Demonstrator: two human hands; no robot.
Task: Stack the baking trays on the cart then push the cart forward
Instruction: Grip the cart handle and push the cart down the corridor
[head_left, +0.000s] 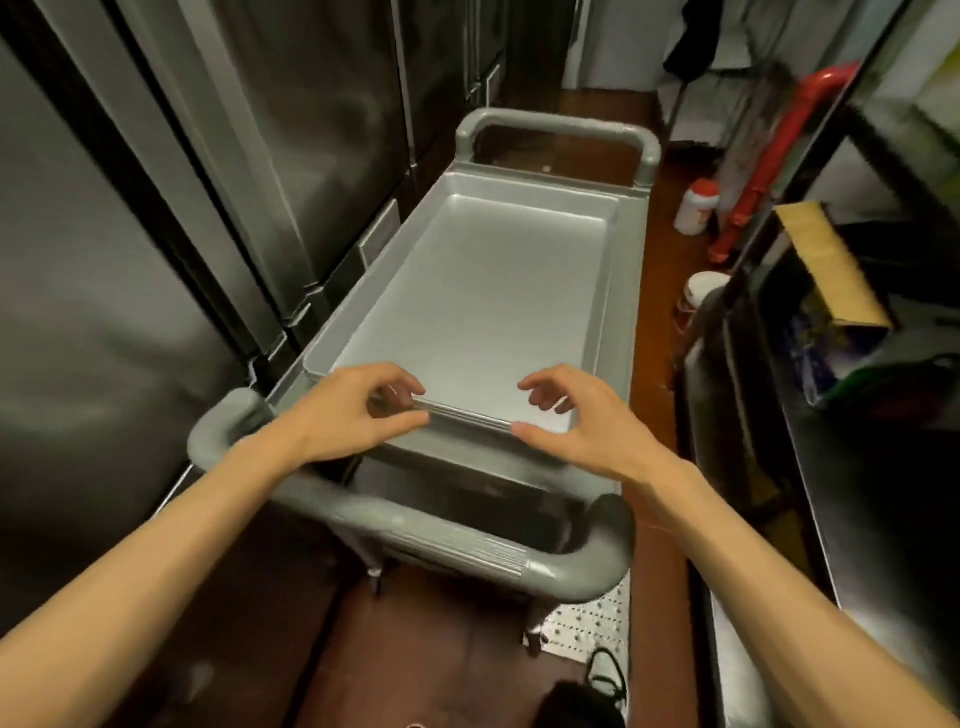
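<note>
Left hand (347, 410) and right hand (574, 415) half-open at stacked baking trays' (467, 291) near edge

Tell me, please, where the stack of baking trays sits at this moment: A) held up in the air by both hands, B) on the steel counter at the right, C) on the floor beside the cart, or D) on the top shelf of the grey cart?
D: the baking trays lie flat on the cart, with the left hand and right hand at their near edge.

Stacked baking trays (467, 291) lay on a grey cart (626, 291) at frame centre, left hand (353, 410) and right hand (576, 415) hovered open-fingered at their near edge, steel refrigerators (156, 208) lined the left.
</note>
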